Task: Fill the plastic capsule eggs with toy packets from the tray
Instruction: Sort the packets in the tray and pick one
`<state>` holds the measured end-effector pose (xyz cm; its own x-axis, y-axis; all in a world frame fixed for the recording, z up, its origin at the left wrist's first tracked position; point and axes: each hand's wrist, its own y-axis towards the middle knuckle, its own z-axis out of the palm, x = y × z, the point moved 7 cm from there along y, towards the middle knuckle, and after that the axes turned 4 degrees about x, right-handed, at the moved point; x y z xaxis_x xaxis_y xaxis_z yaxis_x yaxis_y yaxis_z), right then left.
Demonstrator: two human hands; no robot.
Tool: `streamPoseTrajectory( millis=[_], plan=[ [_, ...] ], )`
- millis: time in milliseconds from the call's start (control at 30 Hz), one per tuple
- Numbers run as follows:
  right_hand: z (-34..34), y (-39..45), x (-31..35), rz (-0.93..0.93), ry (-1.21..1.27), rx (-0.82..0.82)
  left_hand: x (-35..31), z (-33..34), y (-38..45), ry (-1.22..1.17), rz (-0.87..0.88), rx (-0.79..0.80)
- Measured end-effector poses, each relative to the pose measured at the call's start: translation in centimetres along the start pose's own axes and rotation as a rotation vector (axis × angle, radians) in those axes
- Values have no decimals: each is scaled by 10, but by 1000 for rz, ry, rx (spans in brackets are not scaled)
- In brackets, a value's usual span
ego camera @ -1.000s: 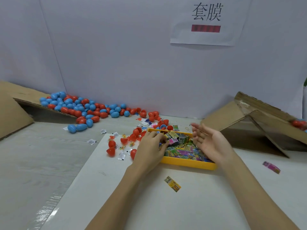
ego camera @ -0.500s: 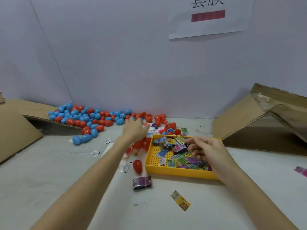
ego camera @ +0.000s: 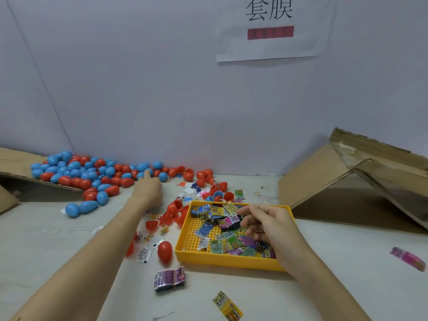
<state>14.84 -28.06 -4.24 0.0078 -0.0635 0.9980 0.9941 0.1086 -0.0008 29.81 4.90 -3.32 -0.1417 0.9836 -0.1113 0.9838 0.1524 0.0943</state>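
I saw my left hand [ego camera: 148, 191] reaching the egg pile [ego camera: 92, 174] at the wall, fingers' state untellable | right hand [ego camera: 266, 225] hovered over the yellow tray [ego camera: 227, 260] of toy packets [ego camera: 228, 245], fingers loosely curled, holding nothing visible.

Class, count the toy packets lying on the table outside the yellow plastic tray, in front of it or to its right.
3: a purple bundled packet by the tray's front-left corner, a yellow packet at the near edge, a pink packet far right. Others may hide under the arms.
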Motion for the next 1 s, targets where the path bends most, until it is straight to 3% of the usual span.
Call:
streamPoseTrajectory(
  millis=[233, 467, 600, 800, 1000],
  plan=[
    [3, -7, 6, -32, -89, -8, -67, -43, -105, -584, 283, -153],
    [9, -24, 20, -242, -283, -29, -121, -35, -196, -1208, 363, -81],
    [19, -30, 26, -314, -342, 56, -135, -28, -210, -1190, 431, -138],
    [14, -25, 21, -262, -237, 41, -136, -30, -217, -1004, 576, -199],
    [18, -24, 18, -216, -302, 46, -139, -35, -224, -882, 658, -291]
  ],
)
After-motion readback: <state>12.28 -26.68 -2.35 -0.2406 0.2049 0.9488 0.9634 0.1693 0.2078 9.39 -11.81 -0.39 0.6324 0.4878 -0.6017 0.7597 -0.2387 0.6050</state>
